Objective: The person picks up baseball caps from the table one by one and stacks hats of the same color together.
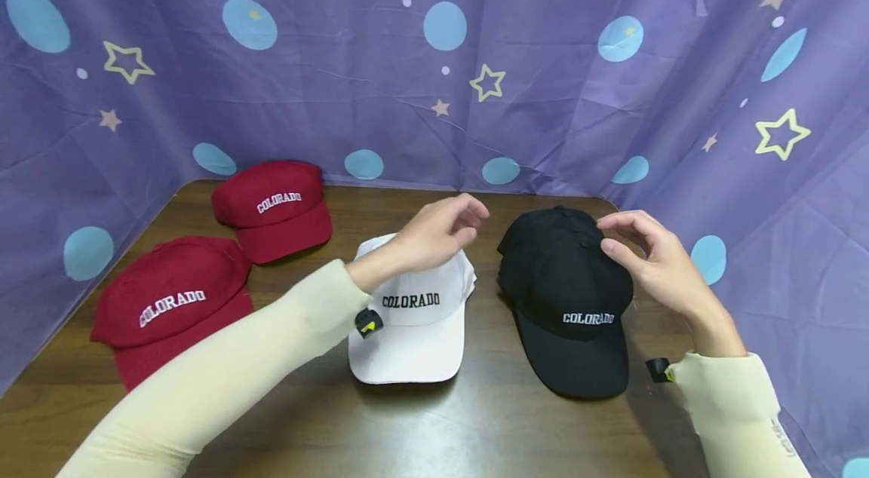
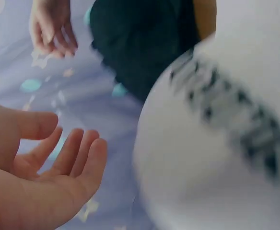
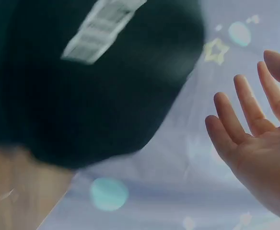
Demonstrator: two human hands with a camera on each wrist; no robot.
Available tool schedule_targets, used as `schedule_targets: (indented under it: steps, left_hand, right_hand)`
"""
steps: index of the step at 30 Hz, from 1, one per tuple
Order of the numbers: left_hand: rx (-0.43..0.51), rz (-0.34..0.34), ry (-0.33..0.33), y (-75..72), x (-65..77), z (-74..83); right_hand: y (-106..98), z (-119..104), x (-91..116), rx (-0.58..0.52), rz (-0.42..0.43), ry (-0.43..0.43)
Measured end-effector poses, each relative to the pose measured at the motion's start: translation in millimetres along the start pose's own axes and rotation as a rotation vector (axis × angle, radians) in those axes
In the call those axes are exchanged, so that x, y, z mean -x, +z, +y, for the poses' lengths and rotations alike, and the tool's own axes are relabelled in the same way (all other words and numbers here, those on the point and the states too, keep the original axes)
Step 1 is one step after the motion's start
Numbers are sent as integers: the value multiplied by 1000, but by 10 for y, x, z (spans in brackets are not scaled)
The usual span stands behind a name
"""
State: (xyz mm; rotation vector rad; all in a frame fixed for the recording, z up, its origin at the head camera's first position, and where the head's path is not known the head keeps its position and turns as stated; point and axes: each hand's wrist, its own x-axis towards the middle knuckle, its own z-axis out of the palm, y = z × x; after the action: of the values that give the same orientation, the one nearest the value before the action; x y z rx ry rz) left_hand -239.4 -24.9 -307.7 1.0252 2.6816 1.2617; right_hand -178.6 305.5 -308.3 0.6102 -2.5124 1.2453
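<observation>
Above the crown of a white baseball cap (image 1: 407, 353) hovers my left hand (image 1: 437, 231), palm toward the right, with loosely bent fingers and nothing in them. That cap faces me, dark COLORADO lettering on its front, and layered edges show at its side. A black baseball cap (image 1: 566, 274) with white COLORADO lettering lies to the right, more black edges beneath it. My right hand (image 1: 648, 259) is at its right side, thumb and fingers apart, fingertips close by the crown. In the right wrist view the right hand (image 3: 260, 124) is empty, apart from the black cap (image 3: 92, 110).
Two spots on the left of the wooden table (image 1: 434, 433) hold red COLORADO caps: one cap (image 1: 170, 282) nearer, another cap (image 1: 274, 199) farther back. A purple curtain (image 1: 543, 131) with stars and blue dots surrounds the table at the back and sides.
</observation>
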Motion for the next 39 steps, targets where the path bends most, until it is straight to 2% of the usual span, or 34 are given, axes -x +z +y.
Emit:
schedule_targets:
  steps: [3, 7, 9, 14, 16, 19, 25, 27, 30, 33, 37, 39]
  left_hand:
    - [-51, 43, 23, -352, 170, -46]
    - [-93, 101, 1, -834, 459, -167]
    - [-115, 123, -15, -1056, 623, -251]
    - [-219, 152, -65, -1478, 1023, -475]
    - [-255, 164, -102, -1624, 1212, -590]
    - [-262, 169, -181, -1833, 1519, -805]
    - [-280, 179, -316, -2147, 2027, -1377]
    - [-302, 188, -349, -2214, 2152, -1554]
    - [-313, 182, -376, -2304, 2324, -1793]
    - [-311, 137, -442, -2397, 2473, -1984]
    - [-290, 46, -568, -2496, 2633, -2212]
    - [-261, 7, -611, -2521, 2700, -2327]
  right_hand:
    - [87, -64, -57, -40, -26, -74]
    - [221, -115, -116, -39, -76, -129]
    - [308, -248, -142, -34, -93, -160]
    - [524, -666, -171, -23, -123, -232]
    - [618, -796, -186, -27, -143, -243]
    - [762, -906, -219, -53, -176, -254]
    - [1091, -841, -322, -88, -223, -328]
    - [1182, -890, -342, -89, -235, -347]
    - [1280, -1108, -344, -113, -256, -353]
    - [1393, -1235, -345, -131, -268, -364]
    - [1531, -1296, -344, -166, -289, -378]
    - [1588, -1308, -341, -175, -296, -381]
